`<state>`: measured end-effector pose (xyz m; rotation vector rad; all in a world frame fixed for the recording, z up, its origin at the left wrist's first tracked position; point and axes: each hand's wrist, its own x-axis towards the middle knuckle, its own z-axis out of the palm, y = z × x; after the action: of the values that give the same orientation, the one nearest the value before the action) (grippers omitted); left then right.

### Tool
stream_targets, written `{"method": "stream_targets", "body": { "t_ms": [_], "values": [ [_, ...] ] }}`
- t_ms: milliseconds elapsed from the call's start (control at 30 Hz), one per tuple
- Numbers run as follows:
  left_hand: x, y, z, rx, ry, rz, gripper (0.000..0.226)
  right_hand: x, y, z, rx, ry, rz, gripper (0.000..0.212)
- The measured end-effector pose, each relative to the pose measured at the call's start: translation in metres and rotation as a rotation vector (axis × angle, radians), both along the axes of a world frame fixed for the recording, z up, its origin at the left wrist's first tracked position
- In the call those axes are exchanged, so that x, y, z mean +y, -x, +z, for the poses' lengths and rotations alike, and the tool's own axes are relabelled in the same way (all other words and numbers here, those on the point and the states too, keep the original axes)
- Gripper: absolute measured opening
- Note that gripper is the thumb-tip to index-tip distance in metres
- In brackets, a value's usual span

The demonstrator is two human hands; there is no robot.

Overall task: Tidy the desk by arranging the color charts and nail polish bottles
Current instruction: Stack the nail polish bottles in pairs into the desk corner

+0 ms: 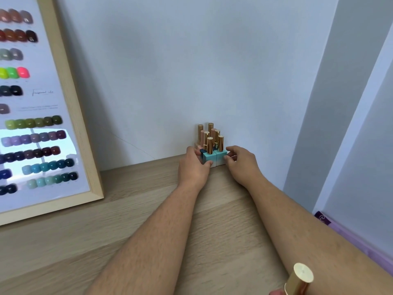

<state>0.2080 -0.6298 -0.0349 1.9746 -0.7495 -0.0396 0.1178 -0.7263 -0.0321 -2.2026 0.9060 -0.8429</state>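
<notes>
Several nail polish bottles (210, 145) with gold caps stand packed together on the wooden desk (131, 220), against the white wall. The front two are teal (213, 156), with pink and dark blue ones behind. My left hand (194, 165) presses the left side of the cluster, fingers and thumb on the front left teal bottle. My right hand (240, 161) touches the right side, fingertips on the front right teal bottle. A framed color chart (38, 116) with rows of painted nail samples leans against the wall at the left.
One more gold-capped bottle (301, 277) stands very close to the camera at the bottom right, under my right forearm. A purple object (348, 235) lies along the desk's right edge, beside a grey wall panel.
</notes>
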Motion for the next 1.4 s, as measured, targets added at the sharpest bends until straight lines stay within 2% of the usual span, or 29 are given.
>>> {"method": "stream_targets", "body": {
  "t_ms": [133, 333, 633, 867, 1033, 1200, 1400],
  "values": [
    [0.015, 0.008, 0.002, 0.031, 0.029, -0.016, 0.031, 0.013, 0.025, 0.000, -0.110, 0.008, -0.037, 0.030],
    [0.071, 0.041, -0.003, 0.097, 0.047, -0.188, 0.022, 0.050, 0.094, -0.001, -0.239, -0.049, -0.030, 0.014],
    [0.156, 0.102, -0.005, 0.102, 0.041, -0.471, 0.022, 0.123, 0.208, 0.001, -0.324, -0.296, 0.061, 0.016],
    [0.186, 0.135, -0.003, 0.063, 0.008, -0.640, 0.027, 0.168, 0.261, -0.001, -0.207, -0.359, 0.208, 0.025],
    [0.188, 0.155, 0.004, 0.090, -0.024, -0.720, 0.031, 0.187, 0.271, 0.008, -0.054, -0.283, 0.385, 0.025],
    [0.185, 0.164, 0.007, 0.138, -0.040, -0.727, 0.035, 0.190, 0.267, 0.011, -0.024, -0.288, 0.418, 0.027],
    [0.180, 0.170, 0.007, 0.104, -0.023, -0.698, 0.021, 0.190, 0.266, 0.012, -0.011, -0.263, 0.402, 0.024]
  ]
}}
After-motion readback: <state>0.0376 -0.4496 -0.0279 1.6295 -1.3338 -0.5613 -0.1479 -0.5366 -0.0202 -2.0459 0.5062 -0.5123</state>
